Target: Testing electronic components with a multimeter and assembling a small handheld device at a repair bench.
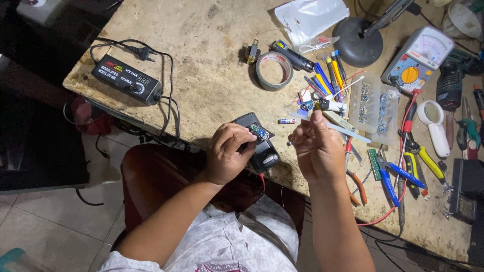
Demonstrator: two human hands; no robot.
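Cluttered table [201,65]; left hand [229,151] gripped opened black device [262,151]; right hand [315,146] pinched thin stick [348,131] just above; casing not yet reclosed.

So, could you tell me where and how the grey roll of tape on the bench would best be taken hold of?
Probably by its outer rim, from straight above. The tape roll lies flat on the workbench with its hole facing up, so fingers could pinch across the ring, or hook one finger inside. Its left side is the freer one; a black tool lies close on the right.
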